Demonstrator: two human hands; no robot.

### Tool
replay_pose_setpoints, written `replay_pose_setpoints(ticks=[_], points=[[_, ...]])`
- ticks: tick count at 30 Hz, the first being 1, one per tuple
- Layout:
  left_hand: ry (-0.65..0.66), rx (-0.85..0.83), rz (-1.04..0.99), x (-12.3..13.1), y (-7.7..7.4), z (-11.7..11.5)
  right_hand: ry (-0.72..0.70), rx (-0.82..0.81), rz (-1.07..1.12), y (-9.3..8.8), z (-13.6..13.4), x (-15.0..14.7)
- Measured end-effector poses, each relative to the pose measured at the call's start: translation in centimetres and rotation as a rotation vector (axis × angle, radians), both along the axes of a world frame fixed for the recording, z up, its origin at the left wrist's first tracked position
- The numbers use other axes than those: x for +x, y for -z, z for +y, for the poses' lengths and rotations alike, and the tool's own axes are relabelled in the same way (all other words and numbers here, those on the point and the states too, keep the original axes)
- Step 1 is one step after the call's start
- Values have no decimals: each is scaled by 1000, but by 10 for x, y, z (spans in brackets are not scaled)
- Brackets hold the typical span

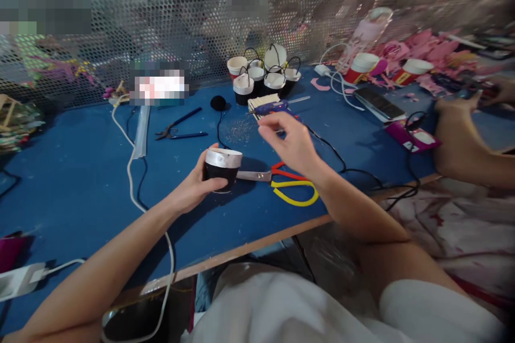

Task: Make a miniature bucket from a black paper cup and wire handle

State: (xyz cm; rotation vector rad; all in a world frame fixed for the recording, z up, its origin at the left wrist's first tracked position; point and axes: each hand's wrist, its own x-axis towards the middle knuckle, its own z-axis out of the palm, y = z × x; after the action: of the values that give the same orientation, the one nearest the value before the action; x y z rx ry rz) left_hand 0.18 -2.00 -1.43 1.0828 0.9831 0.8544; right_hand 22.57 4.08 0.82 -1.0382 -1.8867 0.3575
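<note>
A paper cup point(223, 174), black below with a silvery-white band around its rim, is in my left hand point(199, 179), the thumb across its front and the fingers around the far side. My right hand point(292, 144) hovers above the table, thumb and forefinger bent toward each other in a pinch; anything between their tips is too small to make out. Just behind it lies a blue glue gun point(284, 105) on a pale ribbed pad point(263, 101). Scissors point(295, 193) with red and yellow handles lie beneath, between my hands. A black yarn ball point(218, 103) trails a strand toward the cup.
Several banded cups with black loop handles point(243, 86) stand at the back. Pliers point(173, 131) and clear glue sticks point(141, 131) lie left. A white cable point(131, 171) crosses the table. On the right are a phone point(378, 104), pink scraps point(426, 53) and another person's arm point(458, 134).
</note>
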Motion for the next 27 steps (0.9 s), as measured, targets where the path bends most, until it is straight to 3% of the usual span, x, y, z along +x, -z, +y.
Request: replay_pose_setpoints(ticks=[3, 5, 8, 10, 18, 21, 24, 27], points=[[-17, 32, 20, -2, -4, 0, 337, 47, -169, -4, 33, 26], [-31, 95, 53, -1, -5, 1, 462, -60, -358, -1, 53, 39], [-45, 140, 73, 0, -6, 1, 474, -293, -585, 8, 71, 47], [-45, 138, 61, -1, -6, 1, 477, -320, -617, 15, 76, 47], [-72, 98, -3, -11, 4, 9, 565, -249, -334, 24, 73, 44], [-104, 55, -45, -9, 2, 10, 456, -240, -100, 18, 61, 43], [-151, -13, -100, -6, -2, 11, 99, -366, 141, 6, 39, 36], [-184, -31, -121, -4, 0, 12, -77, -522, 189, -6, 13, 22]])
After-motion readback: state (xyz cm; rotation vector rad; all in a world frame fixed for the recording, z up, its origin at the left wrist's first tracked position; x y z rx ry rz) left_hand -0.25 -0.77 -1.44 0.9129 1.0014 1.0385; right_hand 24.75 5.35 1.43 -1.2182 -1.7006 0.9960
